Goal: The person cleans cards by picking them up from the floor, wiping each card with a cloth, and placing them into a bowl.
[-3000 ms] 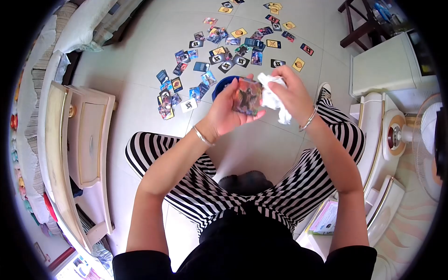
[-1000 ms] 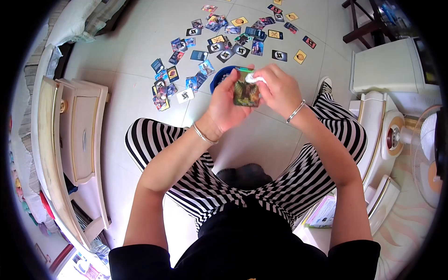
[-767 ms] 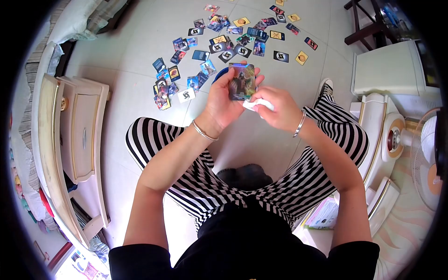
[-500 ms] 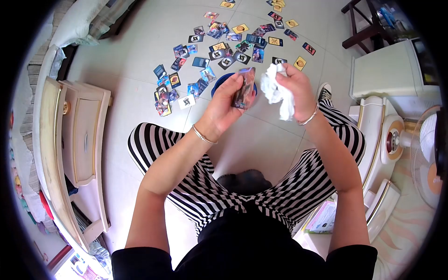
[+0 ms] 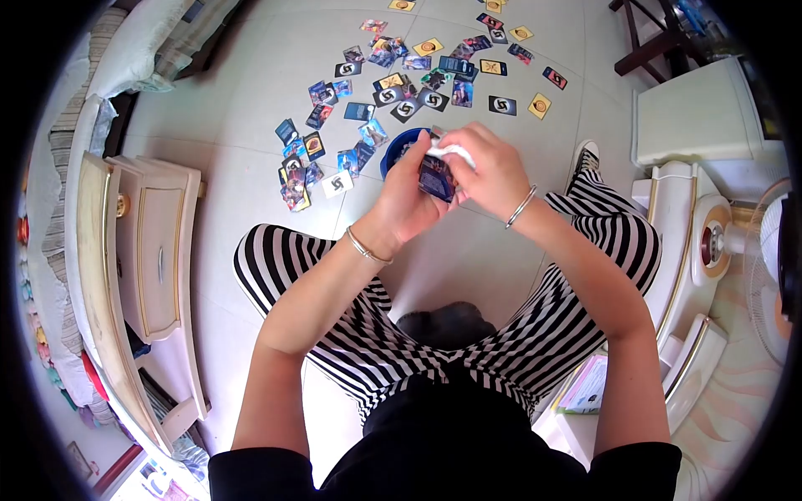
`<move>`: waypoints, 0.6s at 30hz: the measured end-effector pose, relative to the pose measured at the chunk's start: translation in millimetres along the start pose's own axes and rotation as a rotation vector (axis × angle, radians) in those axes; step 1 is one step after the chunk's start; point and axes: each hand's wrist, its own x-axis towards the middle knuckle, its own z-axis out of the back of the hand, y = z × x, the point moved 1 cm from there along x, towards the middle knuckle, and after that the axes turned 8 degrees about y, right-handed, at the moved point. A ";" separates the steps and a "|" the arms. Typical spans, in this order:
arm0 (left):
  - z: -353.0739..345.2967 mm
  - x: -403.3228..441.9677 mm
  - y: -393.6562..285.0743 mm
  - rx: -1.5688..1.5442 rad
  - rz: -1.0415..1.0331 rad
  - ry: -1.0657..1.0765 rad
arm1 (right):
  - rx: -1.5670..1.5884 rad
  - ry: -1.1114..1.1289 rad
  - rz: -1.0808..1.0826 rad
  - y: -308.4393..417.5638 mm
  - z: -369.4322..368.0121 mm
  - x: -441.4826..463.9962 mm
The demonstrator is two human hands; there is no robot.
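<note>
My right hand (image 5: 497, 175), grip closed on the white tissue (image 5: 455, 152), has just brought it against the dark card (image 5: 435, 180), partly covering it; my left hand (image 5: 403, 200) grips the card above the floor (image 5: 468, 267).

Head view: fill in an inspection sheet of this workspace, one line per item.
Surface: pale tiled floor.
Things in hand: dark card, white tissue against it.
Clutter: scattered cards, some overlapping; blue container partly hidden by the left hand.
Hands: left hand has its grip on the card; right hand grips the tissue.
Cables: nothing seen.
Surroundings: drawer cabinet left, fan right.
</note>
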 end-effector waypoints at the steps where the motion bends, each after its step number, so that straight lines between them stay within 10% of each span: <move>1: 3.8 0.2 -0.9 -0.007 -0.037 -0.047 | -0.036 0.036 0.087 2.1 -5.0 -1.7; 18: -3.5 0.9 -7.7 -0.129 -0.147 0.035 | -0.307 0.103 0.150 -8.1 12.6 7.6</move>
